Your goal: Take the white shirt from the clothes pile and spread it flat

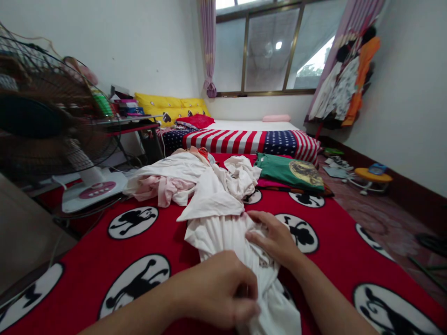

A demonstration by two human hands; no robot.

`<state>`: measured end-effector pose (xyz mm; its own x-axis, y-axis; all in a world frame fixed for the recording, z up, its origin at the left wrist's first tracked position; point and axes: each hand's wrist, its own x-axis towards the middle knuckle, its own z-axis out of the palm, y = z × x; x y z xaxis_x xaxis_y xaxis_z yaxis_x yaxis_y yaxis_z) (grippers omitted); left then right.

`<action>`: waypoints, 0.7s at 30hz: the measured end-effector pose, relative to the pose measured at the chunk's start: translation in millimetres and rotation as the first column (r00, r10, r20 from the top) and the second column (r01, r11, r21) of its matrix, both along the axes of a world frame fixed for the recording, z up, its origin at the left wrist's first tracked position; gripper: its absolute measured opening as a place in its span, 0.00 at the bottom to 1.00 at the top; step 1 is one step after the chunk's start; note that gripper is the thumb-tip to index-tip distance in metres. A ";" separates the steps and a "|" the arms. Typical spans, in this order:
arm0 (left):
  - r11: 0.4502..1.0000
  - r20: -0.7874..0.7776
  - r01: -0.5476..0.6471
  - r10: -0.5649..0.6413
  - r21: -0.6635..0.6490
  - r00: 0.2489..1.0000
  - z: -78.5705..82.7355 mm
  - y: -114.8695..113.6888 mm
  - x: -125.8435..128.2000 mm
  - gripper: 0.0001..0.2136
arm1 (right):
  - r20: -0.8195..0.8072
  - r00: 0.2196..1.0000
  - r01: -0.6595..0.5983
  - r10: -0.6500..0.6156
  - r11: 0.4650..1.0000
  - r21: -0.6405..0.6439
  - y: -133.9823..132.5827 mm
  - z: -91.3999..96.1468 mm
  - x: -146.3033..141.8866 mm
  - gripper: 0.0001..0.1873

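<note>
A bunched white garment [223,235] stretches toward me over the red blanket [188,298], wrinkled and partly twisted. My left hand [226,288] is closed above its near part, fingers curled and thumb against them, pinching the fabric; the exact grip is partly hidden. On the garment's right side my right hand [275,239] has cloth gathered between thumb and fingers. Just beyond both hands lies a heap of white clothes [223,184], with a pink cloth [160,186] at its left. A folded green shirt [289,172] with a gold print rests to the right of the heap.
An electric fan [91,184] stands close on the left, beside a cluttered small table [132,128]. Behind is another bed with a striped, starred cover [240,142]. Clothes [344,83] hang at the right wall, above a yellow stool [373,175] and shoes [338,163].
</note>
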<state>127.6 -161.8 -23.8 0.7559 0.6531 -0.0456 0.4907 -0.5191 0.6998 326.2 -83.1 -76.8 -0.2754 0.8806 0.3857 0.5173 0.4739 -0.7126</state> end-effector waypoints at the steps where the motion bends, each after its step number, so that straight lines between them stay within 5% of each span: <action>1: 0.994 -0.022 0.105 -0.106 -0.041 0.994 7.1 -5.7 1.0 0.03 | 0.059 0.997 -0.056 0.057 0.998 -0.017 -3.9 -0.7 -4.5 0.17; 4: 0.973 0.016 0.225 -0.225 -0.042 0.974 28.5 -4.0 2.2 0.03 | 0.088 0.972 -0.202 0.216 0.968 -0.150 -13.2 -0.6 -13.8 0.11; 7: 0.975 0.199 -0.074 0.031 0.211 0.980 41.1 30.0 4.6 0.06 | 0.023 0.958 -0.272 0.284 0.936 -0.225 -15.2 0.4 -15.5 0.14; 9: 0.847 0.228 -0.288 0.204 0.447 0.952 38.4 65.0 7.6 0.16 | 0.007 0.958 -0.278 0.288 0.929 -0.246 -14.3 0.5 -14.8 0.15; 11: 0.764 0.069 -0.328 0.350 0.556 0.934 27.0 100.3 10.7 0.38 | 0.016 0.965 -0.249 0.262 0.932 -0.262 -13.4 -0.2 -14.4 0.16; 14: 0.768 -0.197 -0.296 0.476 0.568 0.857 4.4 137.5 14.3 0.52 | 0.002 0.973 -0.220 0.230 0.934 -0.282 -13.1 -2.4 -14.8 0.16; 18: 0.754 -0.245 -0.329 0.537 0.568 0.807 -9.0 154.4 13.5 0.40 | -0.043 0.974 -0.224 0.222 0.928 -0.297 -13.5 -5.7 -14.9 0.16; 21: 0.776 -0.192 -0.352 0.510 0.523 0.839 2.8 163.1 1.2 0.23 | -0.057 0.976 -0.217 0.210 0.928 -0.302 -13.3 -7.2 -14.7 0.17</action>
<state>128.8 1.3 -21.0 0.3849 0.9092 0.1588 0.8852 -0.4124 0.2152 311.5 -96.5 -84.0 -0.4646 0.8779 0.1165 0.4097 0.3296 -0.8506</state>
